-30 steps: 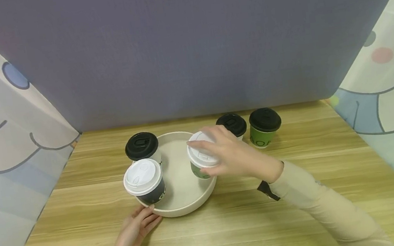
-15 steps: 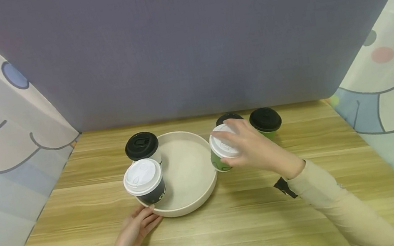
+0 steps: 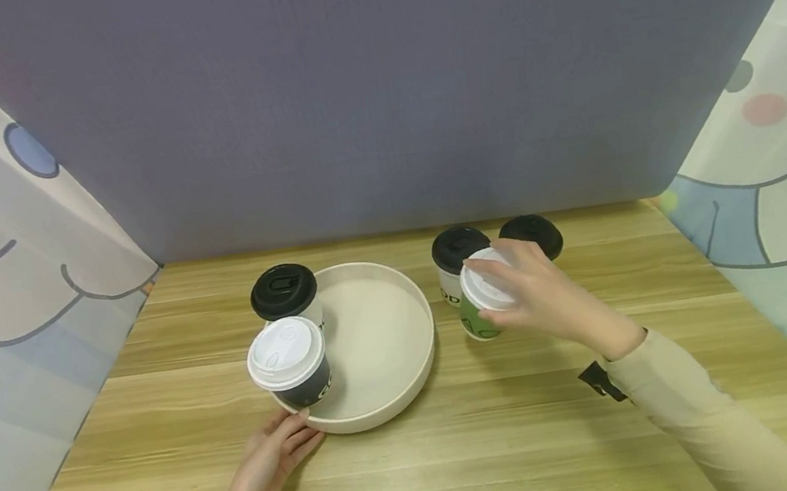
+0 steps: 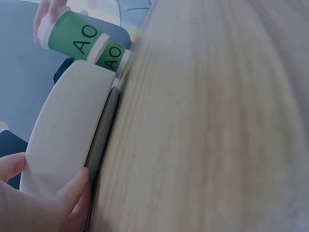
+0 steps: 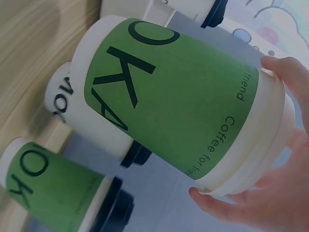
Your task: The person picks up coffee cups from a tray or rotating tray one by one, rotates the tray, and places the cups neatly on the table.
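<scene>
My right hand (image 3: pixel 551 294) grips a green paper coffee cup (image 3: pixel 478 322) by its white lid, fingertips and thumb around the lid's edge. In the right wrist view, this cup (image 5: pixel 169 96) is seen close up, and the left wrist view has it raised above the table. My left hand (image 3: pixel 273 460) holds the near-left rim of a round cream tray (image 3: pixel 378 348), with the thumb at the rim and the fingers against the underside. On the tray's left side stand a dark cup with a white lid (image 3: pixel 286 353) and a white cup with a black lid (image 3: pixel 283 291).
Right of the tray, a white cup with a black lid (image 3: pixel 459 249) stands behind the held cup. Beside it is a green cup with a black lid (image 3: pixel 534 234), partly hidden by my right hand. A grey panel (image 3: pixel 373 97) closes off the wooden table's (image 3: pixel 433 475) back.
My right hand has carried the green cup from over the tray's right part rightward, past the rim and above the table. The left hand and the tray have stayed put.
</scene>
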Motion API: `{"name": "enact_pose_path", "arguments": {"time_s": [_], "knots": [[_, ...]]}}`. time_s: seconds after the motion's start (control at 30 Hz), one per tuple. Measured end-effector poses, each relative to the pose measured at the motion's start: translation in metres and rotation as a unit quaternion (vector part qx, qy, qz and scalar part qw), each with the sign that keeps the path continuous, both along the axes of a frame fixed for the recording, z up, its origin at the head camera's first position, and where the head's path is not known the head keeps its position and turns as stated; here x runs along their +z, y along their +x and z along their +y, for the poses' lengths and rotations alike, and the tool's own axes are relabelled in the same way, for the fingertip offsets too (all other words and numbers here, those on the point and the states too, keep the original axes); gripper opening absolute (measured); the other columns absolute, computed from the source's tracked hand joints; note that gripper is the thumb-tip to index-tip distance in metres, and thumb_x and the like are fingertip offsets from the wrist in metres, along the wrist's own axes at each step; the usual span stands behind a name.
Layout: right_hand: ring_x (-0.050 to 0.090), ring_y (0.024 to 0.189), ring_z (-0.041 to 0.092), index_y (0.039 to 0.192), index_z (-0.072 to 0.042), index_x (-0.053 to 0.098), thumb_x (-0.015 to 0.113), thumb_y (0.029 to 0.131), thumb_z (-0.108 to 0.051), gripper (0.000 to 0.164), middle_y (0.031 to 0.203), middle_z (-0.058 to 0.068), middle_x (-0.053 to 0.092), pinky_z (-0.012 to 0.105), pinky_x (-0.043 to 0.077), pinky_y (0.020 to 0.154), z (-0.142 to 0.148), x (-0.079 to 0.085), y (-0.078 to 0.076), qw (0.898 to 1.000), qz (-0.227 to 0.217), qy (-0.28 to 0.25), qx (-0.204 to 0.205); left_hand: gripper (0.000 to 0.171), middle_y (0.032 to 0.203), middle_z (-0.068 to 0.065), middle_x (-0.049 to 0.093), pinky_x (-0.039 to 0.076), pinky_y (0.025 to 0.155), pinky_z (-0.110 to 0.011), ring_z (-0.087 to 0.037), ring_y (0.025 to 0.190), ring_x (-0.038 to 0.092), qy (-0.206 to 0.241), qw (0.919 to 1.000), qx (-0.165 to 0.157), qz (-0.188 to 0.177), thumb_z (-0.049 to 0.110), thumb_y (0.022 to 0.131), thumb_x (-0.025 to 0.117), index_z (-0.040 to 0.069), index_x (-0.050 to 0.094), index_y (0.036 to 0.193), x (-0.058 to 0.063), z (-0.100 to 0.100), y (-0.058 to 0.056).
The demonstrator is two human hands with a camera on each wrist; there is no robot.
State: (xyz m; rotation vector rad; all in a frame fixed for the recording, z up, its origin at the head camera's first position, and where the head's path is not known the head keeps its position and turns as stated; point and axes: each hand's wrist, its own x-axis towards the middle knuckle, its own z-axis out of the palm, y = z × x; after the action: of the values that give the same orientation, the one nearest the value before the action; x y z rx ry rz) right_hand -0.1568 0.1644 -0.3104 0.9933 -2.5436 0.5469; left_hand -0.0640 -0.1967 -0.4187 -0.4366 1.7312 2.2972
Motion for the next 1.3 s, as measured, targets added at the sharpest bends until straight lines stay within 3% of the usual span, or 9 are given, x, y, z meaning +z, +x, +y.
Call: {"name": "enact_pose_path", "arguments": {"time_s": [0.27,0.6,0.93,1.3], "knots": [[0.036,0.105,0.042,0.119,-0.011,0.053,0.074,0.068,-0.026,0.057,0.119,0.026,0.04,0.053,0.046,0.075,0.016,-0.01,0.001,1.0,-0.003,0.009,-0.029,0.06,0.11,-0.021,0.045,0.047,0.09,-0.033,-0.017,0.089,0.058,-0.006,1.0,0.002,0.002,0.008,0.087,0.048,-0.015,0.014,0.131,0.0,0.0,0.0],[0.036,0.106,0.044,0.118,-0.011,0.051,0.074,0.068,-0.024,0.057,0.118,0.029,0.039,0.059,0.043,0.078,0.033,-0.02,0.002,0.998,-0.005,0.01,-0.057,0.059,0.108,-0.02,0.046,0.047,0.09,-0.033,-0.017,0.088,0.058,-0.006,1.0,0.004,0.0,0.006,0.087,0.048,-0.015,0.016,0.131,0.0,0.001,-0.002],[0.041,0.096,0.046,0.115,-0.01,0.052,0.075,0.063,-0.022,0.058,0.113,0.031,0.041,0.058,0.046,0.068,0.046,-0.03,0.001,0.998,0.023,0.01,-0.062,0.057,0.109,-0.02,0.044,0.047,0.089,-0.032,-0.016,0.087,0.058,-0.006,1.0,0.005,0.0,0.006,0.086,0.047,-0.015,0.016,0.13,0.0,0.002,-0.001],[0.042,0.092,0.045,0.114,-0.008,0.053,0.075,0.063,-0.021,0.057,0.112,0.031,0.042,0.054,0.047,0.066,0.054,-0.037,0.003,0.997,0.017,0.004,-0.071,0.057,0.11,-0.021,0.044,0.047,0.09,-0.033,-0.017,0.088,0.057,-0.006,1.0,0.004,0.004,0.006,0.087,0.047,-0.015,0.016,0.129,-0.002,0.001,0.0]]}}
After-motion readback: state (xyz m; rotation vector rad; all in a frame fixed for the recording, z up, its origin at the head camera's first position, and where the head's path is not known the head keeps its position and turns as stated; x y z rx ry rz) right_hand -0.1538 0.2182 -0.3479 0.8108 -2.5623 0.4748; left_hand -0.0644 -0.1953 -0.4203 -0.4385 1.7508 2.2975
